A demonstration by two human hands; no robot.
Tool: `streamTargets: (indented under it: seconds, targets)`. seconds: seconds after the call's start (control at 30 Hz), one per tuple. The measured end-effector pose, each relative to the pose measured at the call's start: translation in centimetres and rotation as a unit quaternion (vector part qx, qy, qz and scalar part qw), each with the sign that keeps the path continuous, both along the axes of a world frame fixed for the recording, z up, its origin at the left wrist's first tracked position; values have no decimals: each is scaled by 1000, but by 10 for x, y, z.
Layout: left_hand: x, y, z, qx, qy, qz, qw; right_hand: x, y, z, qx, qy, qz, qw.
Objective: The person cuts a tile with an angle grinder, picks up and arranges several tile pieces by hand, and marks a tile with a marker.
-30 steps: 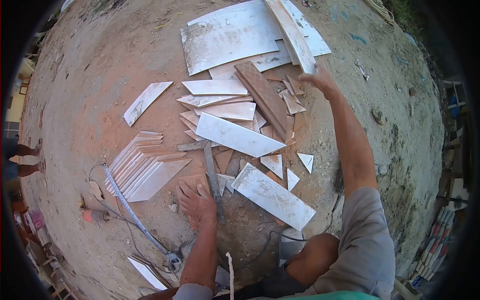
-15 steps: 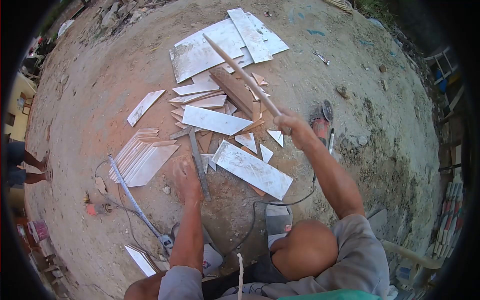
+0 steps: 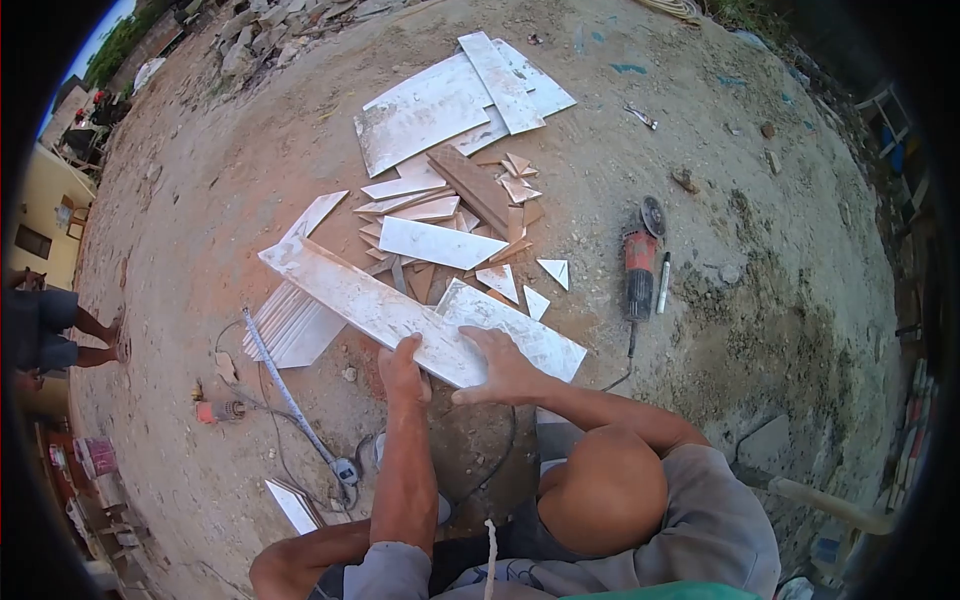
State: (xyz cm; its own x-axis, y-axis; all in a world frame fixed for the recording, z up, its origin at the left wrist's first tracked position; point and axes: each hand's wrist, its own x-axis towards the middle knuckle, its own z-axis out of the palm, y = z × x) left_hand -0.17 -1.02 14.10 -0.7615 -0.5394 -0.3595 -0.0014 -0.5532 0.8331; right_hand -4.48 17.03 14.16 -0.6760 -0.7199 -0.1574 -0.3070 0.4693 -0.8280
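Note:
A long white tile strip (image 3: 365, 297) is held above the ground, glazed face up, slanting from upper left to lower right. My left hand (image 3: 404, 372) grips its near edge, thumb on top and fingers mostly hidden beneath. My right hand (image 3: 497, 366) is closed around its lower right end, fingers over the face and thumb at the edge. Below the strip's left part lies a stack of cut tiles (image 3: 300, 335), partly covered. Another white tile (image 3: 535, 340) lies under and beyond my right hand.
An angle grinder (image 3: 638, 265) and a marker (image 3: 664, 283) lie right. An extended tape measure (image 3: 345, 470) and a red tool (image 3: 218, 411) lie left. Tile offcuts (image 3: 440, 240) and large tiles (image 3: 425, 115) spread ahead. A person's legs (image 3: 75, 335) show far left.
My right hand has brought the tile strip down and left, turning it from edge-on to face up. My left hand has risen from near the ground and taken hold of it.

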Motion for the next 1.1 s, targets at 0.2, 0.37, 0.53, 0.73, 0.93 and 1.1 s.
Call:
streamTargets:
  seconds: [0.2, 0.37, 0.53, 0.73, 0.93, 1.1]
  targets:
    - [-49, 14, -6, 0, 31, -87, 996, -93, -9, 14, 118, -115, -101, 981]
    - [-126, 5, -7, -143, 59, -188, 970, -179, -3, -20, -15, -45, -255, 966]
    - [-123, -50, -13, -302, -30, -154, 941, -286, -17, -45, 56, 8, -301, 952]
    - [-52, -57, -64, -413, -252, -88, 871, -364, -21, -115, 51, 64, -375, 923]
    - [-42, -24, -91, -603, -248, -103, 751, -391, -6, -109, 116, 47, -340, 932]
    - [-30, -37, -85, -607, -281, -96, 737, -420, -19, -82, 239, 255, -366, 862]
